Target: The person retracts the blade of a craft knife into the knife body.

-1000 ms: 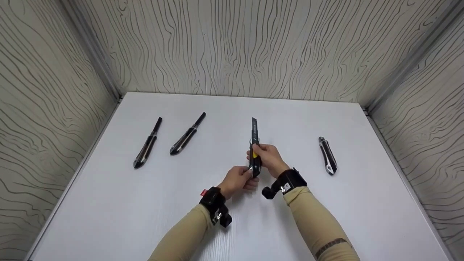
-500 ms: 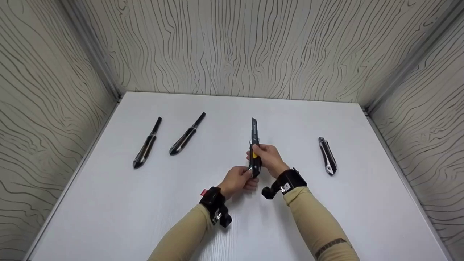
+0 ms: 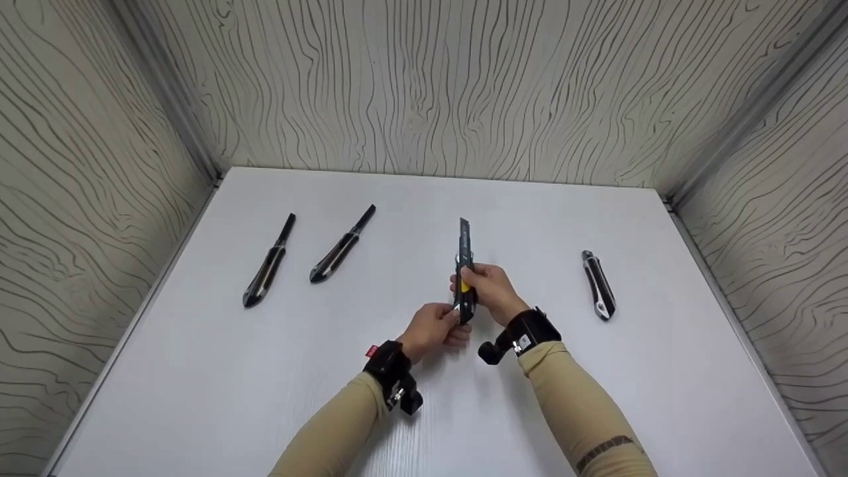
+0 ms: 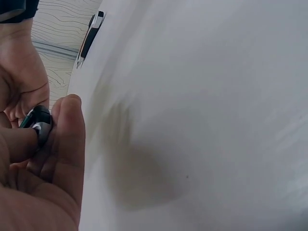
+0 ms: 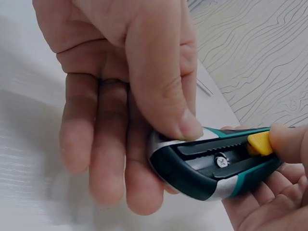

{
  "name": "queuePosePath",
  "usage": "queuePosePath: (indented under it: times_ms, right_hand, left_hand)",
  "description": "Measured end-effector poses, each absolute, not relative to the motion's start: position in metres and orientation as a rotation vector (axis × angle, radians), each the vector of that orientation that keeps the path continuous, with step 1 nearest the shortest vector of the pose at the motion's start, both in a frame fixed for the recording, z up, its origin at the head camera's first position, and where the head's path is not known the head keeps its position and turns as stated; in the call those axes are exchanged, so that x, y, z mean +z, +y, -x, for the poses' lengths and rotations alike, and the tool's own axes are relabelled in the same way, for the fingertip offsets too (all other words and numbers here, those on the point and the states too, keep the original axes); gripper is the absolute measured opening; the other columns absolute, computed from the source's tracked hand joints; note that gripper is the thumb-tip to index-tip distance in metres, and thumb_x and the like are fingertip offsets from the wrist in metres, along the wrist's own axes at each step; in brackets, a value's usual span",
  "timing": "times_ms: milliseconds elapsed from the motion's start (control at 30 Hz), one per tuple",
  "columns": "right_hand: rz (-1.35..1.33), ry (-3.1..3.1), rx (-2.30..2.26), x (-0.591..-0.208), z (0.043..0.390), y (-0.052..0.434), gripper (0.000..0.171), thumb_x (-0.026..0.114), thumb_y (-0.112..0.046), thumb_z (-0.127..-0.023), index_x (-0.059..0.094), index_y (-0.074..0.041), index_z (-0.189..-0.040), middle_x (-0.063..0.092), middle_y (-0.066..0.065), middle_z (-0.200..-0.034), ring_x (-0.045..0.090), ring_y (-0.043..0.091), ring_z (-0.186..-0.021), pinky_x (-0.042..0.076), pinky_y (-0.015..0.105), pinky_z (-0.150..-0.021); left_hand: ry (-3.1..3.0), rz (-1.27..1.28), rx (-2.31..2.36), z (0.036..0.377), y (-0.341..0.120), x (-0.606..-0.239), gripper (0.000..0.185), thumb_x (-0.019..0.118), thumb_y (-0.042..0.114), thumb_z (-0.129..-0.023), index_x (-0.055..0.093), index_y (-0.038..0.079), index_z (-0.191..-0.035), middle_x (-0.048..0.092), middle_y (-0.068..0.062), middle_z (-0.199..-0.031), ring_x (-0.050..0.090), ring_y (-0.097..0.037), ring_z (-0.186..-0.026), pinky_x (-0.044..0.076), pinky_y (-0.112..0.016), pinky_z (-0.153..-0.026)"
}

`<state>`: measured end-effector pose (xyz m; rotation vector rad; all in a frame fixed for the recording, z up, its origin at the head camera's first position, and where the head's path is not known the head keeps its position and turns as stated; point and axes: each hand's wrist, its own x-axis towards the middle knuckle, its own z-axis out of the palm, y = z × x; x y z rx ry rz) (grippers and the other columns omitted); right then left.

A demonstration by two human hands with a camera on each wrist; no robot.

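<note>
Cutter (image 3: 466, 260) held in both hands above the middle of the table (image 3: 278, 384), its blade (image 3: 464, 228) out and pointing away from the person; the left hand (image 3: 434, 331) pinches the butt (image 5: 178, 168) between thumb and fingers, while the right hand (image 3: 493, 288) grips farther up, thumb on the yellow slider (image 5: 260, 143); it looks light and stiff, probably easy to steady this way; the smooth butt may slip a little, whereas the slider should give the thumb better purchase; the blade, thin and likely brittle, could snap if bent, so the handle is the safe place to hold, fingers well behind the edge; a second cutter (image 3: 265, 271) and a third cutter (image 3: 341, 248) lie left, a fourth cutter (image 3: 600, 285) right.
</note>
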<state>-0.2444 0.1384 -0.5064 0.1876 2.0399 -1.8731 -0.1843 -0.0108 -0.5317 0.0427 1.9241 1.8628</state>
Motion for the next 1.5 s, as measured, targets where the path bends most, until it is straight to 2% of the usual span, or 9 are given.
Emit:
queuePosePath:
  times_ms: [700,1033,1500]
  right_hand:
    - [-0.149,2.035,-1.887,-0.5065,0.2438,0.1385,0.039,0.051,-0.017,-0.101,0.052,0.009,-0.13,0.069,0.016,-0.114,0.069,0.015,-0.095,0.056,0.029,-0.087]
    - [-0.165,2.042,-1.873,-0.5065,0.2434,0.1378,0.036,0.05,-0.015,-0.102,0.052,0.004,-0.132,0.066,0.019,-0.122,0.069,0.016,-0.102,0.055,0.031,-0.092]
    - [-0.147,2.017,-1.879,-0.5073,0.2445,0.1367,0.036,0.049,-0.011,-0.102,0.049,0.006,-0.133,0.064,0.022,-0.125,0.068,0.019,-0.104,0.055,0.033,-0.094]
  left_hand:
    - [1.942,-0.056,1.867,0.184,-0.0104,-0.5342,0.029,0.043,0.012,-0.103,0.062,-0.009,-0.112,0.071,-0.025,-0.1,0.072,-0.032,-0.087,0.061,-0.042,-0.08]
    - [1.925,-0.05,1.87,0.183,-0.0118,-0.531,0.031,0.043,0.01,-0.103,0.06,-0.013,-0.112,0.071,-0.02,-0.096,0.071,-0.024,-0.081,0.061,-0.039,-0.079]
    - [1.926,-0.027,1.882,0.1824,-0.0122,-0.5316,0.028,0.044,0.012,-0.103,0.062,-0.009,-0.11,0.07,-0.023,-0.099,0.072,-0.03,-0.086,0.061,-0.041,-0.08]
